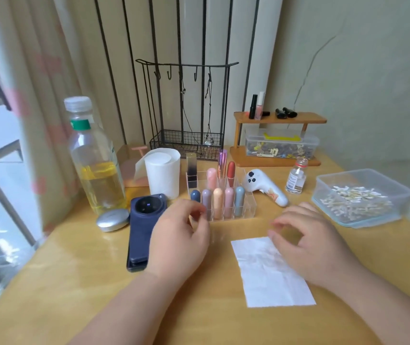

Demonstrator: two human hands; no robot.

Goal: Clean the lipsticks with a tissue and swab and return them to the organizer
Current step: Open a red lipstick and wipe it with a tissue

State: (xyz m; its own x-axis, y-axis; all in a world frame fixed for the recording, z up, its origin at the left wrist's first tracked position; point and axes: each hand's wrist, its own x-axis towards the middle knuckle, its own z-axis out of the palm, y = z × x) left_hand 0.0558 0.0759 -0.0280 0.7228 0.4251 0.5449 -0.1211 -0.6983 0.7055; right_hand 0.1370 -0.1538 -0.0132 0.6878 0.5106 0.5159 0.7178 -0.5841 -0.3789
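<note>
On the desk, dead ahead, the organizer (250, 207) has the lipsticks (217, 202) all upright: five in the front row, more behind. My left hand (181, 235) is loosely curled at its front-left corner, by the blue one. It's blurred, so I can't tell if it's pinching anything. My right hand (308, 242) hovers with fingers slack and empty over the top edge of the tissue (271, 272), which lies flat. The swabs (355, 200) sit in the tub (323, 181) far right.

Risks, I'd say: the organizer looks light, so tugging one stick could tip its neighbours or slide the lot. My right wrist could drag the tissue. A reach for the swabs could topple the small bottle (297, 179).
</note>
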